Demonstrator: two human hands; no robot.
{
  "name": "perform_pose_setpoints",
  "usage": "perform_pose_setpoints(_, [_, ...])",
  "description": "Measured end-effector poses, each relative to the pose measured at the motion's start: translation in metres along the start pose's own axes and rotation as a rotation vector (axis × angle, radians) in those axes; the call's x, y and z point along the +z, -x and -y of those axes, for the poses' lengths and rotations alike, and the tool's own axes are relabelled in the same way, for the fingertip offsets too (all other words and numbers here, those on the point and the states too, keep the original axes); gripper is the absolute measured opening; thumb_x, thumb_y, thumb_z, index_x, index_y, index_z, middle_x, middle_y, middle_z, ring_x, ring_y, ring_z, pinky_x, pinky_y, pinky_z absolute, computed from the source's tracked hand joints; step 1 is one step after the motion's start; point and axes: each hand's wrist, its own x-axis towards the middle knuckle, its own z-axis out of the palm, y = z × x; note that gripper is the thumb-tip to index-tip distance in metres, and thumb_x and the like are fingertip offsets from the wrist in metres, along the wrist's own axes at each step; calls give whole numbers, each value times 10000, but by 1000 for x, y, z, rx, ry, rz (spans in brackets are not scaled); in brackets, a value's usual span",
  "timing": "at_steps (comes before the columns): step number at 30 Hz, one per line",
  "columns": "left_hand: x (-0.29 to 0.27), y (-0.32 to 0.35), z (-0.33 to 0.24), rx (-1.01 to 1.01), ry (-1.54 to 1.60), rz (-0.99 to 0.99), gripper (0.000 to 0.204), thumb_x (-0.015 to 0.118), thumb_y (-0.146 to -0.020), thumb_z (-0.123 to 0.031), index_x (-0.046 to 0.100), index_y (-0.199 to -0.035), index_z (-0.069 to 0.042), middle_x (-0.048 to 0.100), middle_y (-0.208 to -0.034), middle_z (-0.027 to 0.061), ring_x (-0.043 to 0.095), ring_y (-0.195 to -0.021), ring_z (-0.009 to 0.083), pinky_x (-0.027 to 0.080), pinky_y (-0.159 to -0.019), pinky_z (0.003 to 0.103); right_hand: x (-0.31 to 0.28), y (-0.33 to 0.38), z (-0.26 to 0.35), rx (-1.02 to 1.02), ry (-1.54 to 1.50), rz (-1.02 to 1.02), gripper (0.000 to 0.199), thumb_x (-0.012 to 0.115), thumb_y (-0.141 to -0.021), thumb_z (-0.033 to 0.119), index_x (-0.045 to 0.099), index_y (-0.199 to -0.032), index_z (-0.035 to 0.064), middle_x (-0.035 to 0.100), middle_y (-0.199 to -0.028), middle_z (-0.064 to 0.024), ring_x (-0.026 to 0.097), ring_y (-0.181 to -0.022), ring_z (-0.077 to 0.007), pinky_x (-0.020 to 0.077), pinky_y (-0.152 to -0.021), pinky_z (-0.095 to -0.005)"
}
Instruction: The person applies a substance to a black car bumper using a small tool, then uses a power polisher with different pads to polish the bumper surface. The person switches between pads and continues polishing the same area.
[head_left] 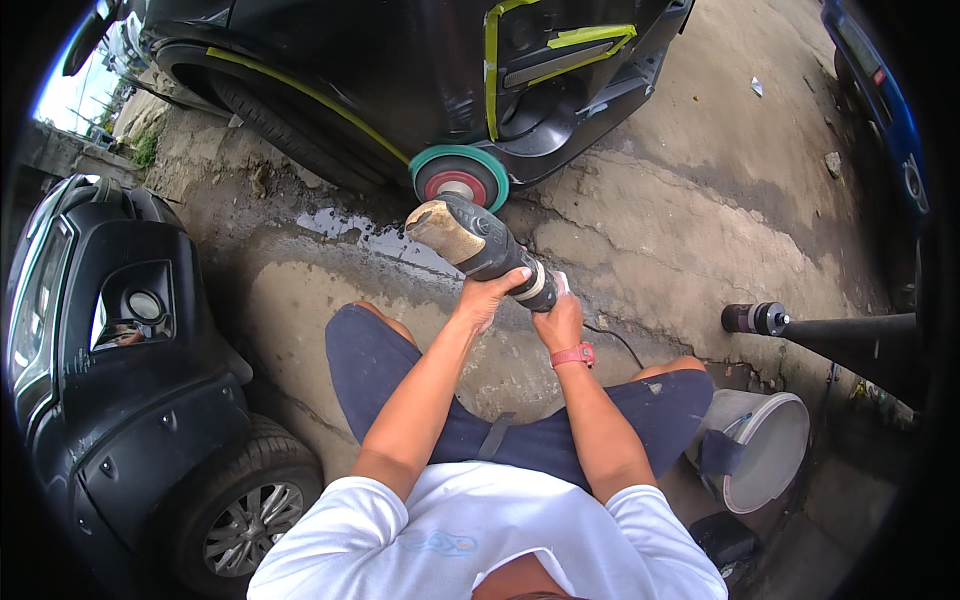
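Observation:
Both of my hands grip a dark polisher [497, 257] with a worn tan front end. My left hand [490, 298] wraps its barrel from the left, thumb on top. Behind it, my right hand [560, 322], with a red watch on the wrist, closes round the rear end. The polisher's round teal-edged pad [492, 165] is up against the lower edge of a black car's bumper [400, 85]; whether it spins I cannot tell. Yellow-green masking tape [310, 93] lines the wheel arch and frames the fog-lamp recess. A cord [618, 338] trails from the rear end.
Another black car with its wheel [255, 520] stands close on my left. To my right are a white bucket [790, 450] with a dark cloth [720, 453] over its rim and a dark bottle [755, 318]. Shallow water [380, 235] lies on cracked concrete. A blue vehicle [880, 90] is far right.

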Motion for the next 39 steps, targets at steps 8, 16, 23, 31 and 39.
perform_pose_setpoints(8, [12,6,-89,147,30,147,724,923,-836,-203,579,-1461,-81,674,-1435,114,629,-1384,266,473,-1232,472,-33,-35,83,-151,114,-135,560,797,-792,99,721,-1345,63,740,-1062,-261,701,-1004,-509,562,-890,-573])
perform_pose_setpoints(16, [69,56,-198,297,37,135,728,909,-833,-161,539,-1456,-89,670,-1425,168,610,-1425,346,477,-1235,524,-111,-26,205,-188,-46,-179,491,820,-811,115,721,-1286,40,769,-1023,-262,732,-984,-509,586,-870,-556])
perform_pose_setpoints(23, [161,138,-306,165,-21,-39,484,894,-883,-113,695,-1313,-18,745,-1230,93,725,-1122,197,582,-1028,381,-235,18,321,62,-101,99,504,823,-853,194,694,-1311,28,774,-980,-288,745,-955,-509,581,-813,-586])
perform_pose_setpoints(31, [272,150,-381,27,-311,-153,510,947,-863,-173,681,-1276,-37,745,-1147,58,709,-1032,158,576,-939,344,-334,17,373,338,-309,274,460,836,-818,140,706,-1237,1,803,-1023,-246,791,-1027,-433,602,-880,-479])
perform_pose_setpoints(39, [242,185,-398,-136,-265,-267,530,937,-868,-205,663,-1293,-46,747,-1161,72,712,-1044,168,577,-943,356,-335,37,418,493,-96,501,464,867,-771,185,748,-1181,3,806,-1071,-257,787,-1065,-426,602,-903,-487])
